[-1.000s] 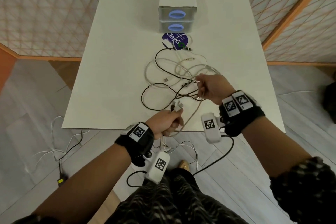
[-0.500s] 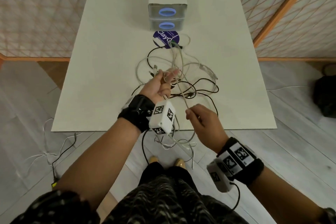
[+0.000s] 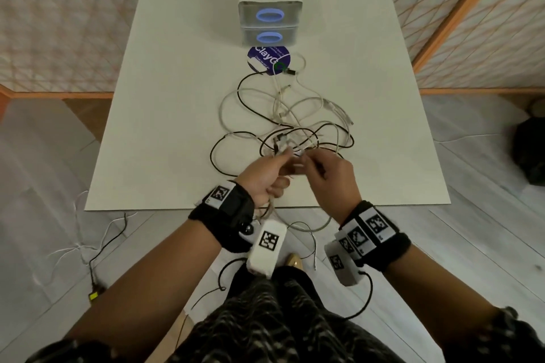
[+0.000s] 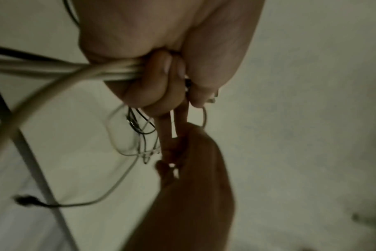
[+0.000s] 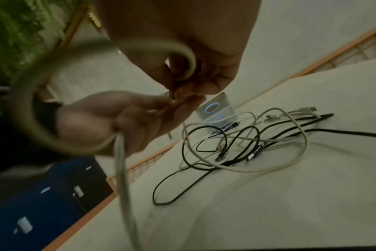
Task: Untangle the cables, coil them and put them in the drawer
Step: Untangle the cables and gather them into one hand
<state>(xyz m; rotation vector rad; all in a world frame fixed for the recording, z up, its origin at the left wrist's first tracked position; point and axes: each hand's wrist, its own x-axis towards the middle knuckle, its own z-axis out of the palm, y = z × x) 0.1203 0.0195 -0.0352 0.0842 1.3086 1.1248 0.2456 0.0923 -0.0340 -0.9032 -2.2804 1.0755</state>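
Observation:
A tangle of white and black cables [image 3: 290, 124] [image 5: 247, 146] lies on the white table [image 3: 177, 97], in front of a small two-drawer unit [image 3: 269, 25] with both drawers closed. My left hand [image 3: 265, 175] grips several loops of a white cable [image 4: 75, 69] [image 5: 120, 152] in its curled fingers above the near table edge. My right hand [image 3: 327, 177] meets it from the right and pinches the same white cable [image 5: 189, 68] at the fingertips. Loops of that cable hang below the table edge [image 3: 306, 227].
A round dark blue sticker [image 3: 268, 59] lies on the table just before the drawer unit. Orange wooden lattice rails [image 3: 442, 23] surround the table. Other thin wires trail on the floor at the left [image 3: 97, 244]. A dark object [image 3: 530, 150] sits on the floor at right.
My left hand dropped back from the tangle toward the near table edge, and my right hand rose forward to meet it. Both now hold the white cable close together.

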